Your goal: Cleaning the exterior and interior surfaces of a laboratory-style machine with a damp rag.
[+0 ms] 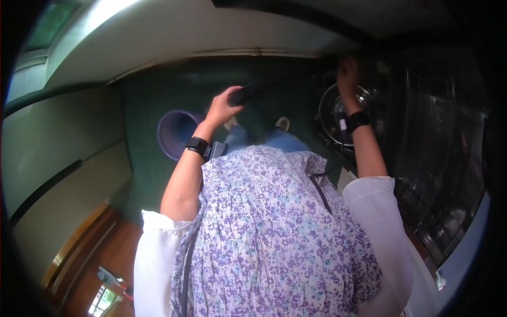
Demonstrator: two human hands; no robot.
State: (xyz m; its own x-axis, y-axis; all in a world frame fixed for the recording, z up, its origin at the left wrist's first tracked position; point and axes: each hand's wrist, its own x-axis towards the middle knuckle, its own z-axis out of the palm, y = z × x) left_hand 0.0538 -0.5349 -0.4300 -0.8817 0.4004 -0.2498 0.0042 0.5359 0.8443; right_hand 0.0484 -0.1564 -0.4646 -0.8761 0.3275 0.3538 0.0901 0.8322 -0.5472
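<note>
My left hand is closed around a dark, flat, block-like object, held out in front of my body over the green floor. From it a faint dark strip runs toward my right hand; shadow hides whether the two are one piece. My right hand is raised and blurred, with its fingers in the dark, so its grip is unclear. Below that hand is a round metal basin, partly covered by my forearm. A purple bucket stands on the floor beside my left wrist.
A dark, shiny surface lines the right side. At the front runs a pale wall. Pale panels stand on the left, near a gold-edged threshold and reddish-brown flooring. A grey box is by my left hip.
</note>
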